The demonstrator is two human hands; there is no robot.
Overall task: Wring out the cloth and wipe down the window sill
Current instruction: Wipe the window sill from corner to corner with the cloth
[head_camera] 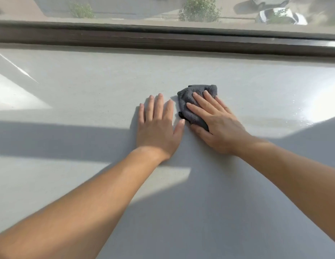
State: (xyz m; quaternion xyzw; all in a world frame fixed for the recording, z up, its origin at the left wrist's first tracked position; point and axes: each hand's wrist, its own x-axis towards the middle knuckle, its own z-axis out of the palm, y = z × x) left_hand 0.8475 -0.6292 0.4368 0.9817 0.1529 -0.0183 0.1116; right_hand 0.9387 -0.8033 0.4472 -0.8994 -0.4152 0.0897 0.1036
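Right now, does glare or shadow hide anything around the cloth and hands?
Head view: sun glares off the pale grey window sill at both sides; shadow bands cross it; the crumpled dark grey cloth, right hand pressing it and flat left hand look sharp; the dark window frame bows from lens distortion.

The cloth [183, 99] is dark grey, fluffy microfibre. It lies bunched into a small crumpled wad on the window sill [91, 77], a little right of the middle. The sill is a wide, pale grey, glossy slab, part sunlit and part shadowed, with droplets glinting toward its right.
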